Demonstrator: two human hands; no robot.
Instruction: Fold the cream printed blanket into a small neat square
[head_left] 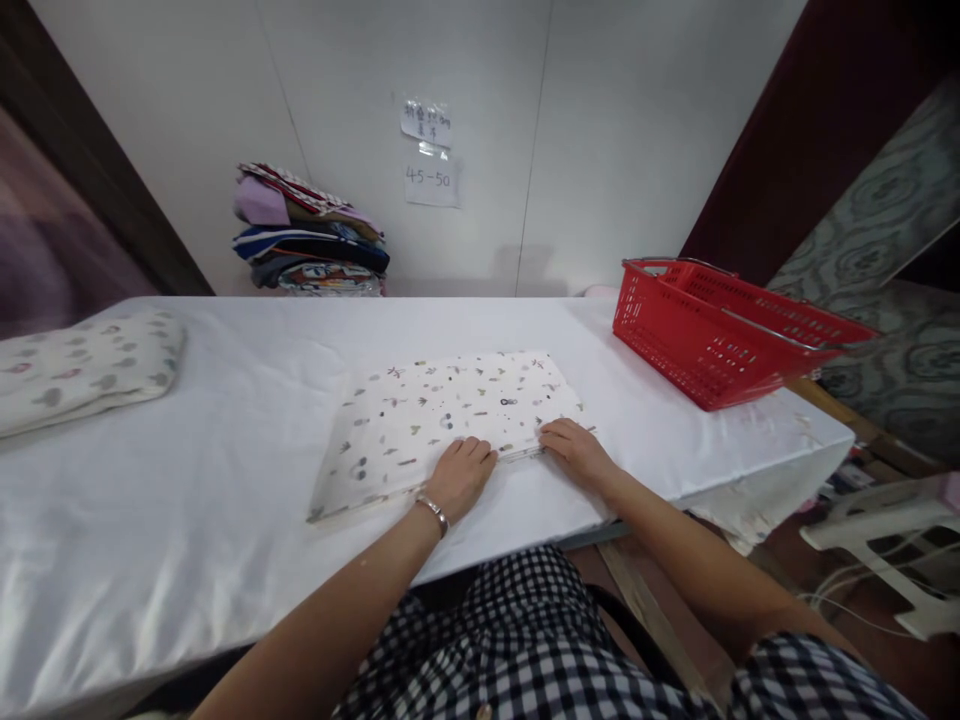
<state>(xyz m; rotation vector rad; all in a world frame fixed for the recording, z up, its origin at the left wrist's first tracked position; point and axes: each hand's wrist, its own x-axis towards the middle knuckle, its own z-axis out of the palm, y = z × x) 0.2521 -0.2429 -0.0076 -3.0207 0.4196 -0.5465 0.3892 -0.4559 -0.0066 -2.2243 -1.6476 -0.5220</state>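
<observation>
Left hand (463, 476) and right hand (577, 453) touch the folded patterned cloth (450, 400)

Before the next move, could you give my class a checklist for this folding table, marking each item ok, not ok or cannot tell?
1. Both hands at the cloth: ok. The left hand and right hand are at the near edge of the patterned cloth.
2. Cloth lying flat on the white table: ok.
3. Cloth apart from the red basket: ok, bare tabletop shows between them.
4. Cloth apart from the folded bundle at the left: ok.
5. Wrists bare: not ok, a bracelet is on the left wrist.
6. Inner layers aligned: cannot tell, the top layer hides them.
</observation>
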